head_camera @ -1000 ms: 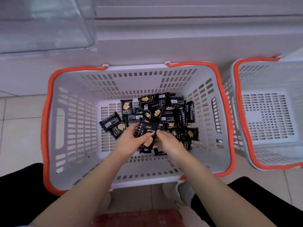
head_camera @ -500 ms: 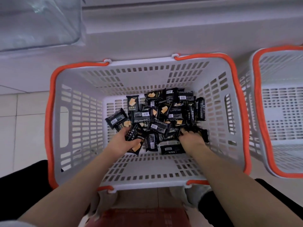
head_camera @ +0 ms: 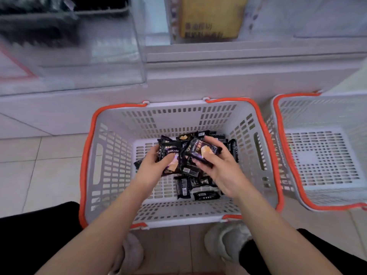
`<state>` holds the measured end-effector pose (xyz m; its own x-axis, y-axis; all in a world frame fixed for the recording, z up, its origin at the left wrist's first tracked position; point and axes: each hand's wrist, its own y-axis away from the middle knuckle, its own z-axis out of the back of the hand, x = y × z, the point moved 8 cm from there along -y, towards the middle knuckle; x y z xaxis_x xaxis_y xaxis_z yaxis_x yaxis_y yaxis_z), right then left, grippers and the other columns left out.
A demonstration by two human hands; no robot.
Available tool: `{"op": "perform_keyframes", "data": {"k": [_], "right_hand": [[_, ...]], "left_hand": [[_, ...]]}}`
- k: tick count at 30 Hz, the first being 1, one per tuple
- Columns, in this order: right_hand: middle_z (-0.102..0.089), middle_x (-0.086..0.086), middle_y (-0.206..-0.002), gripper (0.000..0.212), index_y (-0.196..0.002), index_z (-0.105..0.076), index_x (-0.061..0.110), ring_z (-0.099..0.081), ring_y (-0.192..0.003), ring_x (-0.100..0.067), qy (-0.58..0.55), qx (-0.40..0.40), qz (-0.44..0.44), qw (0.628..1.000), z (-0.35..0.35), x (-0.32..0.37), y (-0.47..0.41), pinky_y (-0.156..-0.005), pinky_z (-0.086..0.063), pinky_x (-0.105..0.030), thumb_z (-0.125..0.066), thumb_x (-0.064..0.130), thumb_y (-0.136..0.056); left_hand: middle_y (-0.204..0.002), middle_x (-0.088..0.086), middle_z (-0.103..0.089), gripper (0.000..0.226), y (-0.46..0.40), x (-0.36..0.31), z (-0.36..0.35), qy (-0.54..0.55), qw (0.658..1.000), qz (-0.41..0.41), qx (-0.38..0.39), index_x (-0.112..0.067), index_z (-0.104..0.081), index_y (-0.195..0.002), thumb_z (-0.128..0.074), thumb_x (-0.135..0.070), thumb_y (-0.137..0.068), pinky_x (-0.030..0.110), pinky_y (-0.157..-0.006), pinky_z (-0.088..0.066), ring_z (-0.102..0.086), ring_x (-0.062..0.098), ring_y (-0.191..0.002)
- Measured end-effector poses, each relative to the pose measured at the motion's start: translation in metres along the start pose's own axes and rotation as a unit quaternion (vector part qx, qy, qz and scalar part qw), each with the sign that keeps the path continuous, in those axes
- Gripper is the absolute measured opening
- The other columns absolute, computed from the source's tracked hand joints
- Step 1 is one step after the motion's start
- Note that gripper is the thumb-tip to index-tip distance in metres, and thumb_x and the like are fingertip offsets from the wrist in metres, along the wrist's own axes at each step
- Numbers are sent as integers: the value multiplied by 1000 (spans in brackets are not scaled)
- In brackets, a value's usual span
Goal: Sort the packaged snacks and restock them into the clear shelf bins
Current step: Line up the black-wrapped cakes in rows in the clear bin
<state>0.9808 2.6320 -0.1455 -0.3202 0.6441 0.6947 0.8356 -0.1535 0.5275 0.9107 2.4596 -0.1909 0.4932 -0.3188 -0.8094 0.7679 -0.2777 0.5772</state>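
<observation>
Basket below — both hands curled round snack packs, raised.

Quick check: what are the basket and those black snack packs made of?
Basket: looks like rigid moulded plastic, matte grey, slotted walls, orange rim. Snack packs, such as the one in the right hand and the one in the left hand: probably glossy plastic film, since they crinkle and catch glare.

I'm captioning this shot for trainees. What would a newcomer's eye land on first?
Two hands in the middle: the left hand and right hand each grip black snack packs above the orange-rimmed basket. An empty basket sits at right; blurred clear bins stand behind.
</observation>
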Motion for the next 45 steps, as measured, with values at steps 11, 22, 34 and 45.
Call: {"op": "perform_keyframes", "data": {"k": [11, 22, 34, 45], "right_hand": [[-69, -10, -95, 22, -87, -57, 17, -67, -85, -13, 256, -68, 109, 958, -63, 25, 55, -69, -49, -19, -73, 27, -78], [-59, 29, -115, 41, -116, -39, 51, -52, -109, 14, 283, 165, 134, 935, -169, 62, 104, -87, -42, -7, -47, 16, -95], [-64, 5, -101, 57, -122, -46, 25, -63, -92, -9, 428, 36, 346, 834, -289, 201, 111, -79, -53, -26, -71, 36, -72], [-56, -4, -86, 38, -91, -51, 8, -56, -79, -26, 768, -132, 235, 581, -357, 203, -5, -57, -38, -26, -62, 42, -77]], "left_hand": [[-138, -19, -37, 51, 75, -92, 3, -28, 978, -204, -21, -28, -21, -145, -40, -29, -98, 15, -101, -25, -32, -2, -127], [-123, -25, -51, 50, 149, -180, 23, -5, 933, -358, 37, -34, -35, -134, -45, -41, -85, 7, -92, -38, -48, -14, -112], [-117, 3, -57, 19, 181, -320, 128, -106, 876, -463, -87, -32, -58, -95, -39, -37, -91, 23, -97, -36, -51, 12, -113], [-126, 6, -56, 41, 66, -352, 189, -571, 762, -284, -110, -15, -52, -126, -56, -27, -88, 30, -88, -44, -54, 21, -109]]}}
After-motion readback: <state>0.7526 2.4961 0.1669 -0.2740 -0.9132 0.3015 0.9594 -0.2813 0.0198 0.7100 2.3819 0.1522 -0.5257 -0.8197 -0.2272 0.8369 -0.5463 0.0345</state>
